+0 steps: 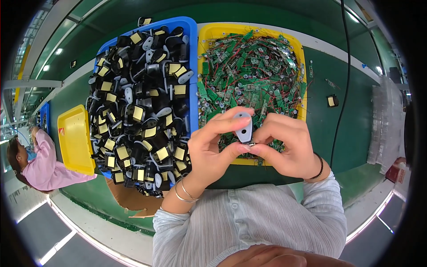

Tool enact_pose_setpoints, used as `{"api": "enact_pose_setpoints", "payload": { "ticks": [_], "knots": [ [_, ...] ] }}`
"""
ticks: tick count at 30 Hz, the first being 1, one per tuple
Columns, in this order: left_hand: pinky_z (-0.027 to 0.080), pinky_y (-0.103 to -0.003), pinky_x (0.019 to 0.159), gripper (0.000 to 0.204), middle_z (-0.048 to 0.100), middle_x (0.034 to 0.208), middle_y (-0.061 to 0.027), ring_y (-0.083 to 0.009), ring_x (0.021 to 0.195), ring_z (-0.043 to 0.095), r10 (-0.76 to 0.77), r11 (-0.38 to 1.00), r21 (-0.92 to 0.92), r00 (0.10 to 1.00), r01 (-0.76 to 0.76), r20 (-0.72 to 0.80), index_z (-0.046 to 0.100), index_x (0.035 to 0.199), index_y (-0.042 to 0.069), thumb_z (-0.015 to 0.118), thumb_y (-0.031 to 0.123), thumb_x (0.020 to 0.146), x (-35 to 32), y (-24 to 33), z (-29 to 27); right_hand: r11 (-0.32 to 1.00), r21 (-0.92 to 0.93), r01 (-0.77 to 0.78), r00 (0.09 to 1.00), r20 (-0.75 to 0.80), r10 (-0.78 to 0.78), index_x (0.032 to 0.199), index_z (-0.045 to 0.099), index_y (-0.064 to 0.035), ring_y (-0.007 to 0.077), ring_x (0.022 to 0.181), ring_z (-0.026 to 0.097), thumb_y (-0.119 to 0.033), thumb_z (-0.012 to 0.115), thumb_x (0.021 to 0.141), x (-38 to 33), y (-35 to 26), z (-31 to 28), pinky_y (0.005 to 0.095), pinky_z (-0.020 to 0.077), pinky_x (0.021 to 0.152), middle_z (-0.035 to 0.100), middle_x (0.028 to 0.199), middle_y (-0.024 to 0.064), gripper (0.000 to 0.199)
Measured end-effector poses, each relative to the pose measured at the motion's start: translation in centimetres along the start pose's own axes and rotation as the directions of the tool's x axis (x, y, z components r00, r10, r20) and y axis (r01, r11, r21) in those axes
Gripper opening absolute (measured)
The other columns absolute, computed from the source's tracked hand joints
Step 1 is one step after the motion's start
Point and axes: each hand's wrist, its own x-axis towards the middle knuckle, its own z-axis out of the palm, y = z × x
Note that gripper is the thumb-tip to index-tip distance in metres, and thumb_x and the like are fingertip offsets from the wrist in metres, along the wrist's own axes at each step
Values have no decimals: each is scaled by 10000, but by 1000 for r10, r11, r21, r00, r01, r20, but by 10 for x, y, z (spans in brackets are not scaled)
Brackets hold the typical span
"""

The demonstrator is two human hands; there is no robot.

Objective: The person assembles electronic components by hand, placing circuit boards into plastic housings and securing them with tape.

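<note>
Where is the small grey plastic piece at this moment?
In the head view, the grey plastic piece is at centre, pinched between the left hand and right hand, above the yellow bin.

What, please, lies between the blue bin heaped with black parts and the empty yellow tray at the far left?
In the head view nothing lies between them: the empty yellow tray sits directly against the blue bin, whose heaped black parts spill toward the tray's edge.

Green workbench [351, 133] fills view, white strip along far edge from 11 to 2 o'clock. Grey floor [53, 231] at 7 o'clock with bright light streaks. Black cable [344, 66] hangs at 2 o'clock. Ceiling lamps glare at 10 o'clock. Another worker in pink top [42, 167] at 9 o'clock.
</note>
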Motion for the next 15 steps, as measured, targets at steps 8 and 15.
{"api": "enact_pose_setpoints", "payload": {
  "ticks": [8,15],
  "knots": [
    [459,-283,747,357,585,1032,-182,-196,884,564,-16,999,38,999,17,-36,620,927,15,735,23,590,3,6,2,999,-5,51,998,-30,-52,738,560,-19,208,581,534,-7,654,656,2,8,3,292,409,512,539,657,73,125],
    [470,-290,750,334,604,998,-169,-220,872,595,186,909,375,982,-184,30,617,912,1,722,-13,595,3,6,-6,995,-4,97,995,-2,-97,753,568,-15,194,574,537,-17,663,656,9,7,0,278,415,511,548,655,70,136]
  ]
}}
